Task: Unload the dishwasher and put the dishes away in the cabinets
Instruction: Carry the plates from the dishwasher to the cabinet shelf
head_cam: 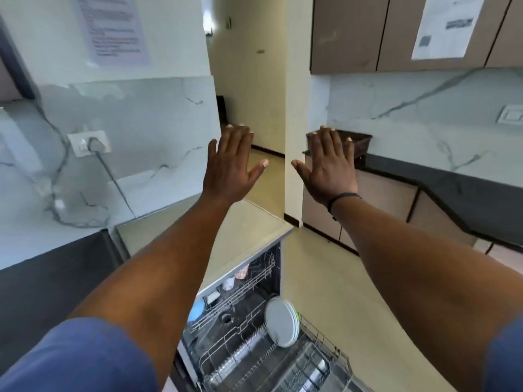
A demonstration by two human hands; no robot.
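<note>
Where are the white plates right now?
In the head view, low and right of centre, the white plates stand on edge in the pulled-out lower rack of the open dishwasher, below both raised hands.

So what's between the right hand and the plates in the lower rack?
Nothing but air and bare floor in the head view: the right hand is raised, open and empty, well above the plates standing in the pulled-out lower rack.
</note>
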